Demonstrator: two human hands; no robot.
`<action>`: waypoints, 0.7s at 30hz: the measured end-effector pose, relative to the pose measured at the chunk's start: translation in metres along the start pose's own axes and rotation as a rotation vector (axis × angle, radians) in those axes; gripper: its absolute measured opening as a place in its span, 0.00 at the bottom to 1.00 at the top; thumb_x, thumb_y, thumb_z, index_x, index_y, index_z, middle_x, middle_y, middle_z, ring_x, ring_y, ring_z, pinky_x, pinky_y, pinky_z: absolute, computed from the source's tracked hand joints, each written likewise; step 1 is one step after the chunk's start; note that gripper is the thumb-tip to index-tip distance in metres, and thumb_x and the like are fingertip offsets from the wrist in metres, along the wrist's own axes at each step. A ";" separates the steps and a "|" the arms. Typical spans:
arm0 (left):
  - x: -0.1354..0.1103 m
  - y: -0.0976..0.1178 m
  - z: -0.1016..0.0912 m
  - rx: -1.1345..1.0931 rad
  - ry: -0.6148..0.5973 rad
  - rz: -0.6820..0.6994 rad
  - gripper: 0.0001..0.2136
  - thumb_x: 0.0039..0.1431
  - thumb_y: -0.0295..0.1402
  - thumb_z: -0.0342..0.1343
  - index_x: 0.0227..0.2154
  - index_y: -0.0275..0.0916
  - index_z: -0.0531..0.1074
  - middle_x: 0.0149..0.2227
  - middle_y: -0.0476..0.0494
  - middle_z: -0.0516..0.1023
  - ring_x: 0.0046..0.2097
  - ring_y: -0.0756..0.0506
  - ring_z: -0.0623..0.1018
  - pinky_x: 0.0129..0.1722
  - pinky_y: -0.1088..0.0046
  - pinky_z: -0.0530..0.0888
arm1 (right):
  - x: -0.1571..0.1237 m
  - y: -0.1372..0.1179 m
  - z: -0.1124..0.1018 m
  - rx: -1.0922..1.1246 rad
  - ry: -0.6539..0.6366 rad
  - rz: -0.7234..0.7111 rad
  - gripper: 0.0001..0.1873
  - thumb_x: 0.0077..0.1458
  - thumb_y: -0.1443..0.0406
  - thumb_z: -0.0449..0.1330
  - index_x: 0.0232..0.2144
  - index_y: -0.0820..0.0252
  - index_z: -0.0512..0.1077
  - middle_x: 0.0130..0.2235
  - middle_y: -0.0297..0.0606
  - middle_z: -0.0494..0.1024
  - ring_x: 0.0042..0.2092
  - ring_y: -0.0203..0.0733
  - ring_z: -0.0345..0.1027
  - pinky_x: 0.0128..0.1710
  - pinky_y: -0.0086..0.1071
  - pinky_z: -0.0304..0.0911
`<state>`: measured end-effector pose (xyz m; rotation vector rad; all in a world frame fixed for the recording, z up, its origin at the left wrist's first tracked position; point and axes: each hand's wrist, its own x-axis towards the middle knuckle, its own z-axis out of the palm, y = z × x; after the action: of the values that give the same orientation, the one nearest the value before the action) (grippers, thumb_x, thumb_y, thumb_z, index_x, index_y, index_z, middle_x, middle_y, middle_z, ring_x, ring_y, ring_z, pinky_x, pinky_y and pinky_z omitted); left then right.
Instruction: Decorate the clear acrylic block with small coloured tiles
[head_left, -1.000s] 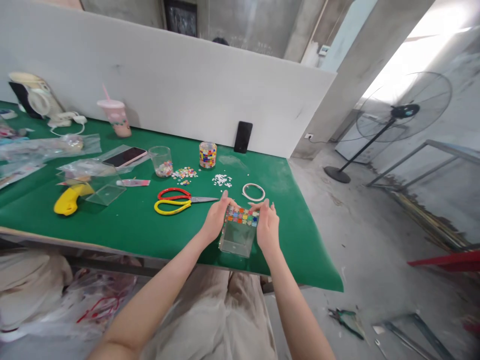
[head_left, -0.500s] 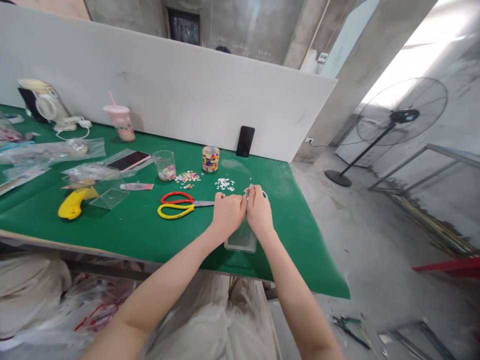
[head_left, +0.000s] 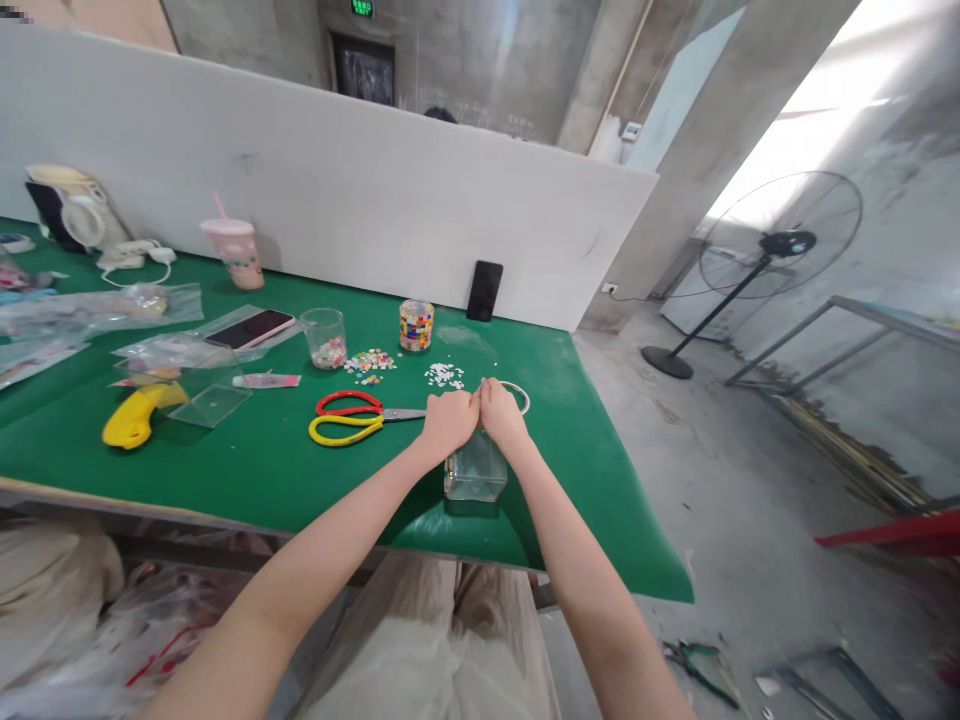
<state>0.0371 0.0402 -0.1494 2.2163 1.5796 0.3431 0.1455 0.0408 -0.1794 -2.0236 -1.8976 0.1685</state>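
Observation:
My left hand point(head_left: 450, 422) and my right hand point(head_left: 502, 414) are together, knuckles touching, with fingers bent inward. Both are closed at the far end of a clear square-sided container point(head_left: 477, 472), whose near end faces me over the green tabletop. Small coloured pieces show along the container's left side. My fingers hide its far end and anything small between them. Past my right hand a thin white ring-shaped part point(head_left: 523, 396) sticks out. Left of my left hand lie scissors point(head_left: 351, 417) with one red and one yellow handle. A pile of small white pieces point(head_left: 444, 375) lies just beyond.
A mosaic-covered cup point(head_left: 416, 326), a clear cup of pieces point(head_left: 325, 340) and loose coloured pieces point(head_left: 370, 362) stand farther back. A black phone point(head_left: 484, 291) leans on the white partition point(head_left: 390, 190). Leftward are a yellow tool point(head_left: 139, 417), a glue tube point(head_left: 266, 381) and a pink tumbler point(head_left: 235, 255).
The container has tilted, so more of its near end and its left side with coloured pieces shows. My hands have drawn closer together over it. The view has shifted slightly.

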 end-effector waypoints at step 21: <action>0.036 -0.157 -0.060 0.299 0.044 -0.258 0.16 0.64 0.39 0.55 0.51 0.36 0.69 0.52 0.38 0.73 0.50 0.41 0.76 0.48 0.55 0.75 | 0.007 0.086 -0.001 0.404 0.142 0.381 0.17 0.62 0.59 0.58 0.50 0.62 0.69 0.49 0.42 0.75 0.45 0.44 0.73 0.44 0.43 0.71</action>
<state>-0.1091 0.1293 -0.1676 2.1854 2.0264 0.0845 0.2271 0.0444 -0.2061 -2.0227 -1.2559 0.4523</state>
